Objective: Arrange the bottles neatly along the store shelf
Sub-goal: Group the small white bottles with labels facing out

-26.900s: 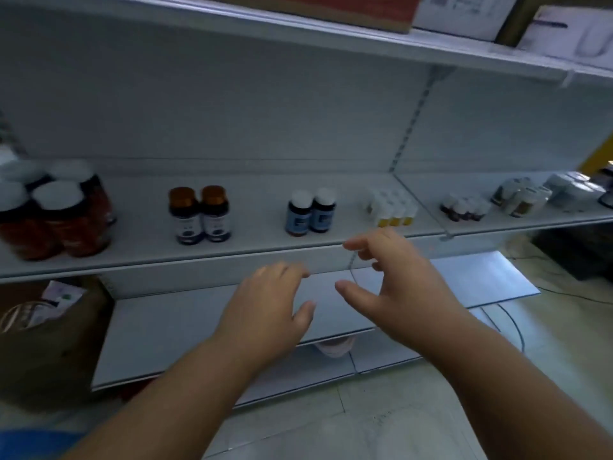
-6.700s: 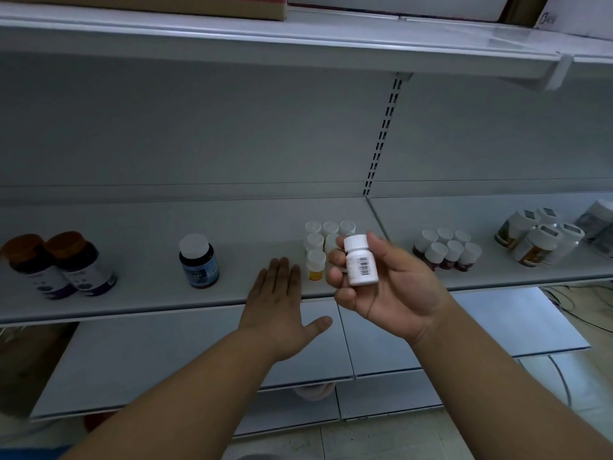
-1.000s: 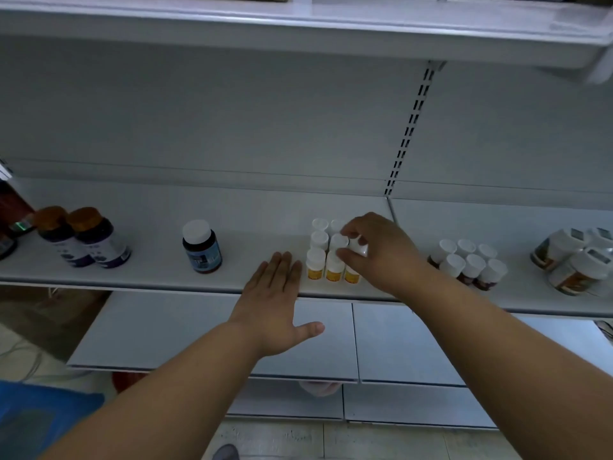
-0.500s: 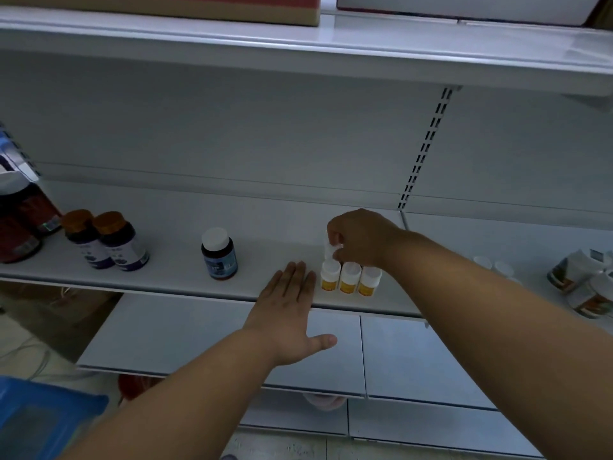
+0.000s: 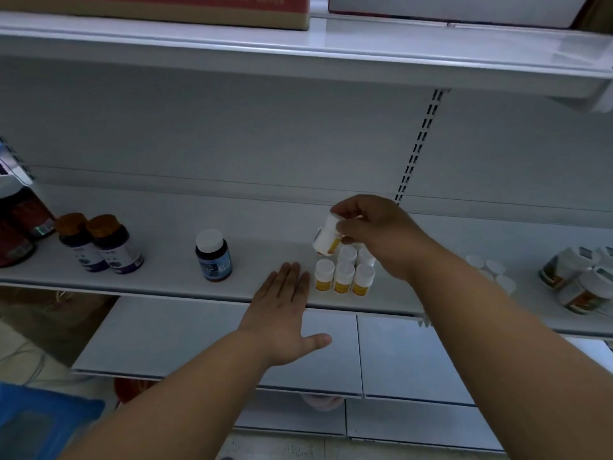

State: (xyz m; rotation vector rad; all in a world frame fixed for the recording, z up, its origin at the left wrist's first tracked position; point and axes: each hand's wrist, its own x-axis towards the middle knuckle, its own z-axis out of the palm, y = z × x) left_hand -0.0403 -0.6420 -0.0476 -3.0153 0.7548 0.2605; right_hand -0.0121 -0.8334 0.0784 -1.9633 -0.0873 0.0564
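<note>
My right hand (image 5: 374,234) holds a small bottle (image 5: 326,239) tilted above the bottle cluster (image 5: 345,275) on the shelf (image 5: 166,277). Left of the cluster: my left hand (image 5: 282,313) just beside, a capped bottle (image 5: 213,255) farther, two bottles (image 5: 99,244) beyond. Jars (image 5: 577,280) well right.

The grey shelf (image 5: 159,283) carries small white bottles (image 5: 344,277) and dark bottles (image 5: 214,255).

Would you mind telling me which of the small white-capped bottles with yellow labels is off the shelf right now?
The small bottle pinched in the right hand, tilted in the air above the group. The other small bottles stand upright on the shelf, untouched.
</note>
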